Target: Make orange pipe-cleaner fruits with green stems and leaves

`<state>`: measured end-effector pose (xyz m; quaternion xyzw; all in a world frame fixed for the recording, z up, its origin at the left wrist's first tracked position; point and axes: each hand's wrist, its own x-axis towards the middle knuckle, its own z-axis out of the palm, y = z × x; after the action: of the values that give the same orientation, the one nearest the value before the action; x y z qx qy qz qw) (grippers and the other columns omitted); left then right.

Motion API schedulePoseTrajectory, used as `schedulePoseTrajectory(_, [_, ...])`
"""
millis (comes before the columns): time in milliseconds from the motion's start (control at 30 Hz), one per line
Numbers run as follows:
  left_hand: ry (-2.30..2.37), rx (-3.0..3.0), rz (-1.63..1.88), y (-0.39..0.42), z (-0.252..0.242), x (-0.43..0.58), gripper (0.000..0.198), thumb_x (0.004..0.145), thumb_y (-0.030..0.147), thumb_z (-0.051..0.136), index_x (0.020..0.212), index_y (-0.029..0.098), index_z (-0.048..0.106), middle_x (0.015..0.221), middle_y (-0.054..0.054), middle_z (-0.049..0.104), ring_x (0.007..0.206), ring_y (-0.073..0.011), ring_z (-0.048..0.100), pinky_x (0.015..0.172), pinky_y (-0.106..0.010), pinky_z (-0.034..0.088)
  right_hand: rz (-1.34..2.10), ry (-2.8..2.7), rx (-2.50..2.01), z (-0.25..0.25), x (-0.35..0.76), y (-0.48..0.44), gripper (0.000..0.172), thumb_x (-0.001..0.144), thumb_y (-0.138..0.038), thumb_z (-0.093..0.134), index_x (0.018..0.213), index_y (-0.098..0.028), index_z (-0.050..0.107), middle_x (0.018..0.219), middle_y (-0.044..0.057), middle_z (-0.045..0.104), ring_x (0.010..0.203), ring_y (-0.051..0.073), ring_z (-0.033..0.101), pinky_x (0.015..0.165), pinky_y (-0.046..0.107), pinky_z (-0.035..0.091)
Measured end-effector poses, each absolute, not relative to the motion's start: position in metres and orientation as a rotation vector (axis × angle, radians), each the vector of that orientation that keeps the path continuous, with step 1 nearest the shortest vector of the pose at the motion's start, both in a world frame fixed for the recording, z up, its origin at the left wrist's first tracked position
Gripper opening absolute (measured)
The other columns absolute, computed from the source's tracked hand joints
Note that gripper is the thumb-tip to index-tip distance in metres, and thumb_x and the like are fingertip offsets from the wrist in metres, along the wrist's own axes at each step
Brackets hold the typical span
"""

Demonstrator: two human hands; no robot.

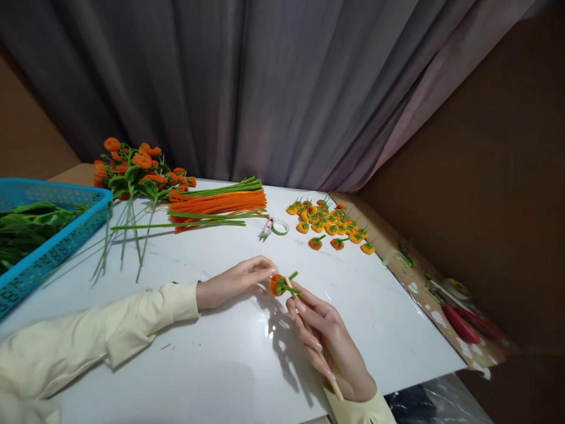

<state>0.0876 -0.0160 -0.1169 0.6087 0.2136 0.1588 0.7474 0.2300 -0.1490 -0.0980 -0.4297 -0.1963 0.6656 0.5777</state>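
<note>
My left hand [242, 280] reaches in from the left, its fingertips closed on a small orange flower head [276, 285] made of fuzzy pipe cleaner. Green pipe-cleaner ends stick out of the flower's base to the right. In my right hand [324, 330] lies a thin wooden stick [337, 391], with the fingers wrapped along it. Its upper tip touches the green part of the flower, between the green ends. Both hands are just above the white table [212, 365].
A blue basket [95, 221] of green leaves stands left. Finished orange flowers [141, 162] lie behind it. Orange pipe cleaners [216, 203], snips [266, 228] and green tape [280, 228] sit at the back. Several small flower heads [331, 228] lie right, red-handled pliers [461, 324] beyond the edge.
</note>
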Motion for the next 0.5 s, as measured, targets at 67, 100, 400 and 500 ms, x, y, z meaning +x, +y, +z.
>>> schedulePoseTrajectory(67, [0.358,1.11,0.188,-0.015,-0.118,0.088,0.03,0.085,0.038,0.055,0.105,0.015,0.054,0.097,-0.008,0.06,0.084,-0.0164,0.06,0.069,-0.027,0.048,1.593,-0.471,-0.975,-0.096,0.23,-0.149,0.025,0.079,-0.023,0.065,0.103,-0.016,0.06,0.064,-0.006,0.046,0.034,0.0,0.02,0.021,0.009,0.029])
schedulePoseTrajectory(100, [0.324,1.054,0.136,-0.014,-0.119,0.088,0.032,0.084,0.037,0.058,0.107,0.015,0.055,0.097,-0.009,0.061,0.083,-0.017,0.061,0.066,-0.027,0.049,1.61,-0.484,-0.969,-0.096,0.231,-0.149,0.021,0.08,-0.023,0.064,0.099,-0.016,0.061,0.063,-0.006,0.045,0.034,0.0,0.019,0.022,0.009,0.029])
schedulePoseTrajectory(400, [0.277,0.82,0.139,-0.012,-0.13,0.084,0.029,0.075,0.031,0.071,0.091,0.015,0.053,0.075,0.0,0.059,0.065,-0.0097,0.06,0.063,-0.023,0.051,1.653,-0.551,-0.981,-0.095,0.234,-0.151,0.023,0.08,-0.026,0.064,0.101,-0.018,0.062,0.073,-0.003,0.051,0.035,-0.001,0.025,0.022,0.008,0.027])
schedulePoseTrajectory(500, [0.225,0.74,0.148,-0.012,-0.133,0.084,0.031,0.074,0.031,0.073,0.092,0.015,0.053,0.078,-0.002,0.06,0.071,-0.012,0.061,0.066,-0.025,0.052,1.638,-0.542,-0.978,-0.094,0.235,-0.152,0.035,0.079,-0.026,0.066,0.113,-0.021,0.059,0.077,-0.001,0.053,0.035,-0.002,0.026,0.022,0.008,0.027])
